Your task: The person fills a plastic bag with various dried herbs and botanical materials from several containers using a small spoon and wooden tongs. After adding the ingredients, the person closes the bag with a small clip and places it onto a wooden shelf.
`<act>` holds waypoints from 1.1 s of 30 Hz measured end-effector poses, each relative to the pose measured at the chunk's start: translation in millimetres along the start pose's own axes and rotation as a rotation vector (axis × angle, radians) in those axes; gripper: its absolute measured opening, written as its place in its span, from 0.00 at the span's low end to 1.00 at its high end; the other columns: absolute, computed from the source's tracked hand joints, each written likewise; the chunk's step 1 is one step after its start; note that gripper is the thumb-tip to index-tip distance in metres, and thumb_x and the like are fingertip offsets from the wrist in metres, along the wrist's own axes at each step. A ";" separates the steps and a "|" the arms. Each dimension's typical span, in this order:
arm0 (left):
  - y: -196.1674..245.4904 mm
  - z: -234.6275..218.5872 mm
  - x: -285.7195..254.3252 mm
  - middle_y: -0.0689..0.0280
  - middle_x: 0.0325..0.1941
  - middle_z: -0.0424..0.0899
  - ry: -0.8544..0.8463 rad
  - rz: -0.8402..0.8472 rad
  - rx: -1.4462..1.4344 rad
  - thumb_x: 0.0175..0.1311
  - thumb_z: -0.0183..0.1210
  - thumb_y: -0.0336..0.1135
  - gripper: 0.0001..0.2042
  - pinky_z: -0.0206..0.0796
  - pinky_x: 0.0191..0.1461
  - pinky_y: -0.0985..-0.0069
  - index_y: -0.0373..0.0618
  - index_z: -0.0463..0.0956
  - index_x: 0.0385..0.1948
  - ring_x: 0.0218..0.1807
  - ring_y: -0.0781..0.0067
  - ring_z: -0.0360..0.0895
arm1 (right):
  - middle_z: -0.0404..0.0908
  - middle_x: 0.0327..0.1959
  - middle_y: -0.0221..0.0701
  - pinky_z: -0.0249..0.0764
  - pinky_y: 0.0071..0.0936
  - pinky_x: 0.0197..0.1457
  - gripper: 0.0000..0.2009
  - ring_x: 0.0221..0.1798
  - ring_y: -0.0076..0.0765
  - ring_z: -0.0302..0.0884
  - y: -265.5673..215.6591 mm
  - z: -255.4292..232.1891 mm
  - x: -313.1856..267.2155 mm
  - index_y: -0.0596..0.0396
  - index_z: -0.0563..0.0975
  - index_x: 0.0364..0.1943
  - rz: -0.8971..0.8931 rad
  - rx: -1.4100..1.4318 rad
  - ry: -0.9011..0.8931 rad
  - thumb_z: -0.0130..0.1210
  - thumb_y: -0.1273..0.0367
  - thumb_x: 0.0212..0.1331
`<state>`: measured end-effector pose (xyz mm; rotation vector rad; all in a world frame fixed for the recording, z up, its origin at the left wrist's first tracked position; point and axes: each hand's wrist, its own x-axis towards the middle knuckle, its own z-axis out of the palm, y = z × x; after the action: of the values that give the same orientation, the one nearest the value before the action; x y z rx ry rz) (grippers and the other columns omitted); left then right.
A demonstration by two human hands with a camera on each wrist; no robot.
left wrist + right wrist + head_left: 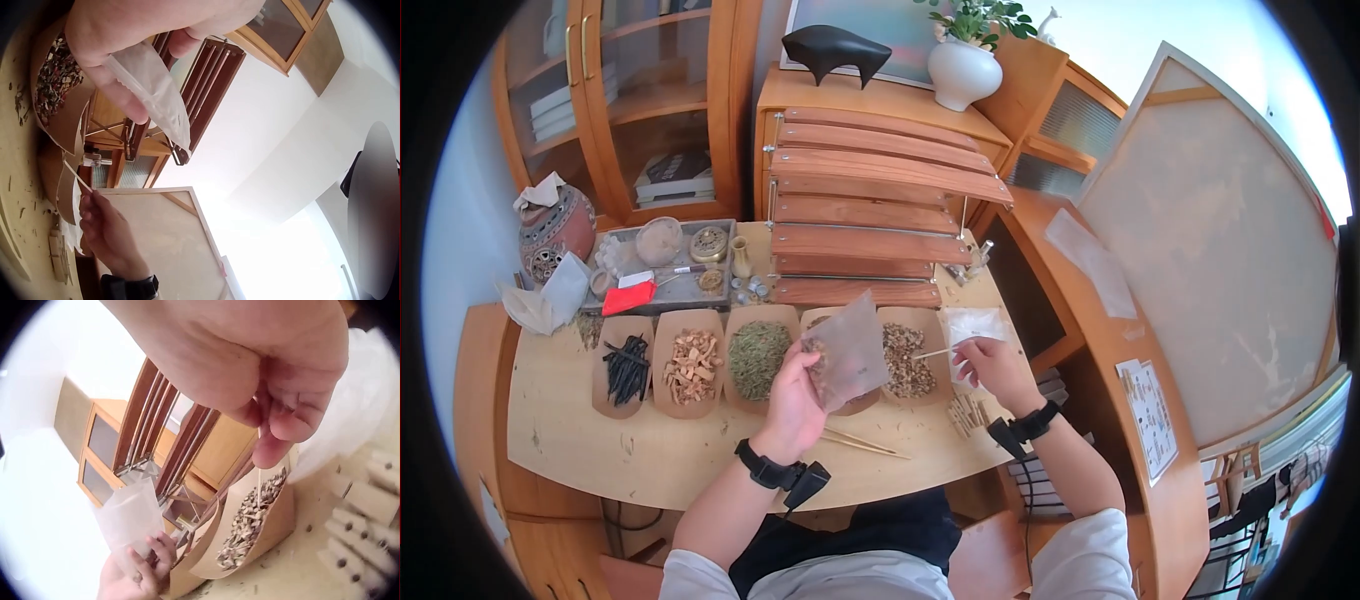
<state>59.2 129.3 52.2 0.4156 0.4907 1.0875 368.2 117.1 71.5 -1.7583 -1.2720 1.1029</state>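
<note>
A translucent pouch [852, 345] with some brownish contents is held by my left hand [796, 398], raised over the row of paper trays. Thumb and fingers of that hand grip its lower part in the right wrist view. My right hand [998, 372] pinches a thin pale stick [260, 487], whose far end reaches into the tray of chopped brownish pieces [908, 362]. In the left wrist view, a tray of mixed red and green bits [57, 81] lies below the left hand; the pouch partly covers this tray in the head view.
Trays of green herb [758, 358], orange-tan chips [692, 366] and black strips [627, 370] stand to the left. White bags [975, 326] and wooden clips [968, 414] lie right. Two thin sticks [865, 443] lie in front. A slatted wooden rack [870, 210] stands behind.
</note>
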 end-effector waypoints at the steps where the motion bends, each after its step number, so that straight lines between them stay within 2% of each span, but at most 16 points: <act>1: 0.0 0.8 -0.2 0.63 0.68 0.71 0.002 -0.005 -0.001 0.67 0.45 0.36 0.26 0.63 0.73 0.56 0.48 0.61 0.68 0.70 0.63 0.69 | 0.81 0.31 0.29 0.71 0.19 0.27 0.13 0.28 0.23 0.80 2.9 3.0 2.2 0.62 0.80 0.38 0.029 0.048 -0.022 0.47 0.67 0.73; 4: -1.6 -3.8 3.2 0.63 0.66 0.72 -0.017 0.003 -0.031 0.68 0.46 0.35 0.23 0.67 0.69 0.51 0.49 0.63 0.65 0.68 0.61 0.71 | 0.80 0.31 0.28 0.71 0.21 0.27 0.13 0.27 0.23 0.78 5.8 8.6 6.4 0.61 0.79 0.37 0.120 0.179 -0.072 0.47 0.67 0.74; 14: -1.5 -3.8 3.3 0.63 0.66 0.72 -0.017 0.008 -0.026 0.67 0.46 0.35 0.22 0.66 0.70 0.52 0.49 0.63 0.64 0.68 0.62 0.70 | 0.79 0.30 0.27 0.71 0.22 0.31 0.11 0.29 0.24 0.76 12.0 2.8 11.7 0.59 0.78 0.35 0.195 0.508 -0.123 0.49 0.67 0.74; 20: -1.2 -2.7 2.4 0.63 0.64 0.72 -0.007 0.014 -0.018 0.67 0.46 0.34 0.22 0.66 0.70 0.54 0.48 0.64 0.64 0.68 0.63 0.71 | 0.78 0.32 0.27 0.68 0.21 0.31 0.10 0.30 0.23 0.75 -7.1 -9.2 5.1 0.58 0.78 0.38 0.136 0.517 -0.115 0.49 0.68 0.74; 26: -1.4 -1.6 1.5 0.64 0.64 0.73 -0.016 0.015 -0.006 0.67 0.46 0.33 0.22 0.68 0.69 0.56 0.48 0.64 0.64 0.66 0.64 0.72 | 0.79 0.34 0.25 0.68 0.20 0.33 0.11 0.31 0.21 0.75 -62.9 -4.0 -19.8 0.58 0.78 0.39 0.060 0.511 -0.152 0.48 0.66 0.75; 29: -2.0 -2.4 2.3 0.64 0.64 0.73 -0.022 0.008 -0.009 0.67 0.46 0.33 0.22 0.69 0.68 0.56 0.48 0.64 0.64 0.66 0.64 0.72 | 0.80 0.34 0.25 0.69 0.18 0.31 0.12 0.31 0.20 0.76 -77.4 8.0 -27.4 0.59 0.78 0.39 0.022 0.378 -0.147 0.47 0.66 0.75; 33: -0.7 -2.0 2.0 0.64 0.64 0.72 -0.014 0.001 -0.012 0.68 0.46 0.34 0.22 0.69 0.68 0.54 0.49 0.63 0.64 0.67 0.63 0.72 | 0.82 0.35 0.29 0.70 0.18 0.28 0.13 0.28 0.21 0.78 -89.9 20.7 -41.5 0.63 0.79 0.42 -0.163 0.196 -0.093 0.47 0.66 0.75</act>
<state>59.3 131.0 49.8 0.4130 0.4718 1.0875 309.4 103.6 152.7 -1.4481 -1.2906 1.1832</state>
